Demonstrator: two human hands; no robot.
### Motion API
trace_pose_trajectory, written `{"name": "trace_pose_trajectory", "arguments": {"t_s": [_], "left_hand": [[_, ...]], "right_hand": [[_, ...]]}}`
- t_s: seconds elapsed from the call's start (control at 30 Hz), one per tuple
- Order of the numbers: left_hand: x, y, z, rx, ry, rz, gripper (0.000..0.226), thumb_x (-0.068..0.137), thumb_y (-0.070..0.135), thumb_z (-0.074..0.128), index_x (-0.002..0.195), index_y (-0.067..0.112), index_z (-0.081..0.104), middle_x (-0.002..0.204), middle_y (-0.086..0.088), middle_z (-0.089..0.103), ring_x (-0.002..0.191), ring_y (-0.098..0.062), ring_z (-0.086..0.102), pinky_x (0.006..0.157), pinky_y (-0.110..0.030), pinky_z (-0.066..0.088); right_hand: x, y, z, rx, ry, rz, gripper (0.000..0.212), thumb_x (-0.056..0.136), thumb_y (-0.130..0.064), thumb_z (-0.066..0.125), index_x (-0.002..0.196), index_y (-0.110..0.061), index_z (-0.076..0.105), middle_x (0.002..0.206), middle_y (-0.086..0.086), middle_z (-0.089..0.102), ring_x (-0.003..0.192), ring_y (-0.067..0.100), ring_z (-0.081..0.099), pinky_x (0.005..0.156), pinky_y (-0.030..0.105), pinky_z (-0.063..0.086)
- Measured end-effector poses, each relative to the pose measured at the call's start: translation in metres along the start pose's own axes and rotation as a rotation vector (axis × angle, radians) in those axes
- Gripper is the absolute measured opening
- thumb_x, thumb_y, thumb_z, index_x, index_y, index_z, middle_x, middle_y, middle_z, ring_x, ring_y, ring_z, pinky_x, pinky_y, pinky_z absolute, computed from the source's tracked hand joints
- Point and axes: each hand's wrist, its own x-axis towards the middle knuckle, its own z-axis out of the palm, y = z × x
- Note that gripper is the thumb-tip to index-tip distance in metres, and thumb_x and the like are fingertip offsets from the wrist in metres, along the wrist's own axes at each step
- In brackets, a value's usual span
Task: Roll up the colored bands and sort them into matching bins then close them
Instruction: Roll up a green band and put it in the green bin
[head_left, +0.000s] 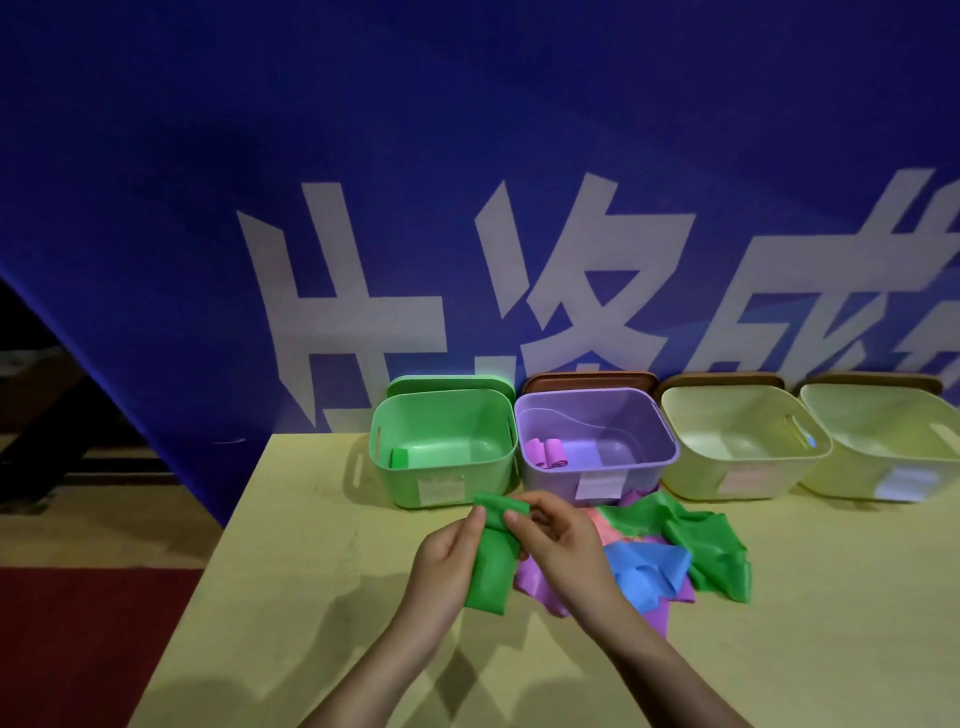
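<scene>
While both hands pinch the green band (491, 558) at six o'clock, left grip (449, 556) and right grip (556, 545) rolling it; next move seems finishing, then green bin (441, 480) at twelve

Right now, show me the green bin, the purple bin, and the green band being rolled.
green bin (441, 480), head view, front wall.
purple bin (550, 480), head view, front wall.
green band (491, 571), head view, hanging flat part.

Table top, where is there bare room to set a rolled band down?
Bare table lies left of the left hand, before the green bin. More lies before the two pale bins, right of the band pile. Crowded: under both hands and that pile.
</scene>
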Motion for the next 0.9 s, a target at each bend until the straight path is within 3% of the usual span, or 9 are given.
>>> {"name": "trace_pose_trajectory", "arguments": {"t_s": [0.13,0.23,0.33,0.47,0.6,0.73,0.83,0.9], "left_hand": [[0.005,0.004,0.010,-0.080,0.037,-0.021,0.030,0.097,0.022,0.050,0.078,0.013,0.071,0.070,-0.001,0.070,0.065,-0.012,0.062,0.057,-0.016,0.046],[0.011,0.009,0.016,-0.165,0.035,-0.091,0.027,0.096,0.021,0.051,0.081,0.012,0.071,0.072,-0.003,0.071,0.063,-0.011,0.063,0.055,-0.018,0.047],[0.021,0.012,0.024,-0.162,0.045,-0.174,0.025,0.097,0.025,0.050,0.084,0.014,0.068,0.066,0.000,0.064,0.060,-0.014,0.055,0.054,-0.022,0.038],[0.034,0.020,0.037,-0.213,0.069,-0.211,0.022,0.096,0.020,0.041,0.080,0.014,0.055,0.050,0.005,0.045,0.044,-0.009,0.039,0.043,-0.018,0.024],[0.039,0.021,0.047,-0.354,0.013,-0.207,0.026,0.096,0.017,0.031,0.076,0.012,0.046,0.049,0.005,0.036,0.036,-0.005,0.025,0.036,-0.015,0.014],[0.044,0.015,0.053,-0.455,-0.067,-0.191,0.037,0.098,0.022,0.024,0.072,0.008,0.046,0.047,0.001,0.033,0.034,-0.006,0.021,0.034,-0.014,0.015],[0.049,0.011,0.055,-0.444,-0.082,-0.193,0.040,0.099,0.032,0.031,0.070,0.011,0.048,0.047,0.000,0.030,0.032,-0.007,0.022,0.035,-0.015,0.015],[0.049,0.010,0.054,-0.391,-0.064,-0.179,0.035,0.097,0.028,0.041,0.069,0.009,0.049,0.045,0.000,0.030,0.032,-0.007,0.025,0.036,-0.015,0.015]], "right_hand": [[0.008,0.000,-0.008,-0.053,-0.018,-0.035,0.026,0.089,0.000,0.062,0.082,-0.025,0.068,0.065,-0.004,0.063,0.060,0.004,0.055,0.058,0.023,0.046],[0.020,0.001,-0.022,-0.248,-0.085,-0.169,0.015,0.087,-0.021,0.062,0.085,-0.035,0.066,0.070,-0.007,0.062,0.064,0.003,0.054,0.061,0.022,0.045],[0.036,0.002,-0.037,-0.425,-0.163,-0.276,0.012,0.087,-0.032,0.058,0.095,-0.028,0.066,0.075,-0.015,0.063,0.067,0.006,0.057,0.064,0.020,0.046],[0.056,0.001,-0.050,-0.482,-0.208,-0.387,0.019,0.087,-0.030,0.061,0.100,-0.019,0.070,0.084,-0.026,0.061,0.073,-0.005,0.056,0.069,0.011,0.043],[0.068,0.002,-0.063,-0.485,-0.273,-0.435,0.018,0.088,-0.028,0.062,0.105,-0.024,0.067,0.088,-0.009,0.067,0.077,0.004,0.060,0.071,0.017,0.047],[0.074,0.001,-0.072,-0.533,-0.333,-0.458,0.020,0.089,-0.027,0.060,0.108,-0.022,0.068,0.089,-0.006,0.066,0.076,0.005,0.059,0.071,0.016,0.046],[0.076,-0.001,-0.080,-0.607,-0.377,-0.464,0.023,0.090,-0.026,0.058,0.109,-0.019,0.068,0.088,-0.003,0.066,0.077,0.005,0.057,0.073,0.008,0.040],[0.077,-0.001,-0.081,-0.656,-0.420,-0.465,0.024,0.089,-0.025,0.057,0.110,-0.023,0.067,0.087,-0.001,0.066,0.076,0.007,0.056,0.072,0.009,0.040]]}}
